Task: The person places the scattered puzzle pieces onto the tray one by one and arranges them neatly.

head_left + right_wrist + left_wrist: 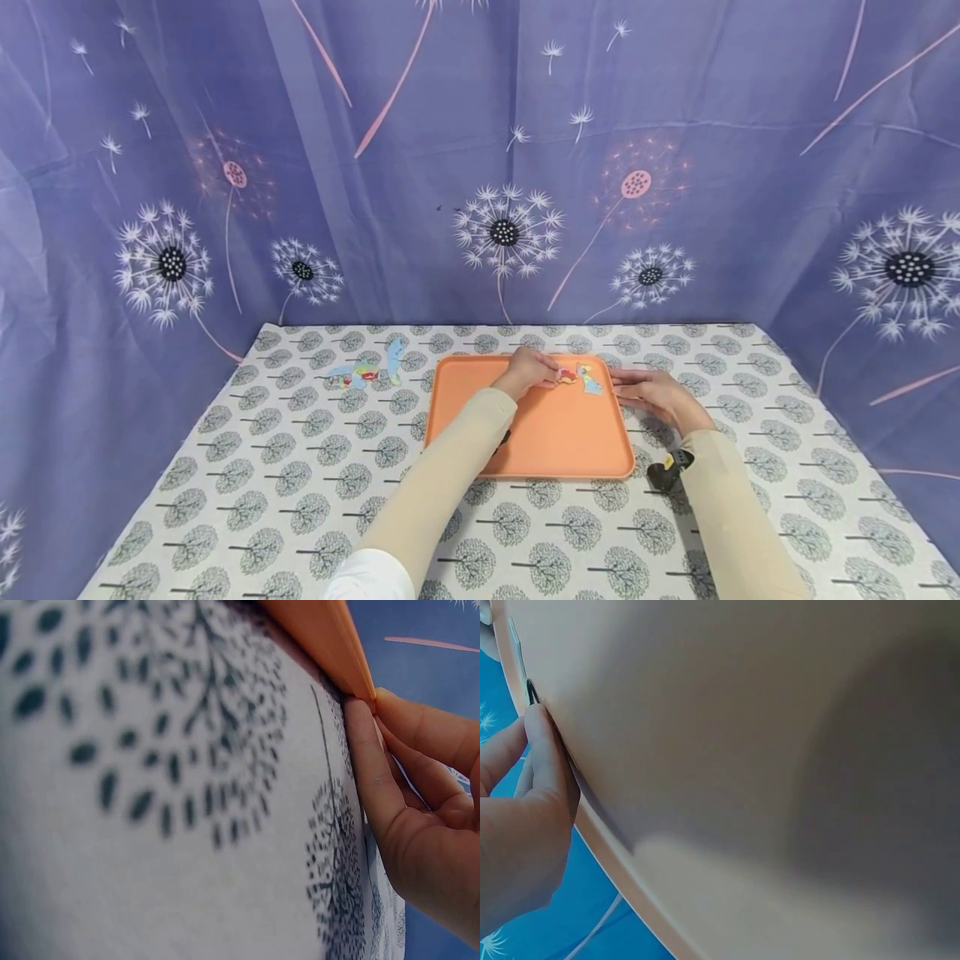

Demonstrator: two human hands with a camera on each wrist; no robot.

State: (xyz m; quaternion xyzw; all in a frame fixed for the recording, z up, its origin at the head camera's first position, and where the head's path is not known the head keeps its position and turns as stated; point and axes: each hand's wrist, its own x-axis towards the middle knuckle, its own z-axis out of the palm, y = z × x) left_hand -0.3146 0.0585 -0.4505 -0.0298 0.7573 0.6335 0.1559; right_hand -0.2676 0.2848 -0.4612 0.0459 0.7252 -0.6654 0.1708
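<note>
Left hand point(531, 369) pinches a puzzle piece point(567, 376), likely light, stiff and best edge-held, near the tray's far right corner; right hand point(656, 393) grips the tray point(555, 442).

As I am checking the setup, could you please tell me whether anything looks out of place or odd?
Nothing plainly stands out: I see no spill or damage. Some colourful pieces lie loosely on the tablecloth left of the orange tray, while other pieces lie on it, which looks ordinary.
</note>
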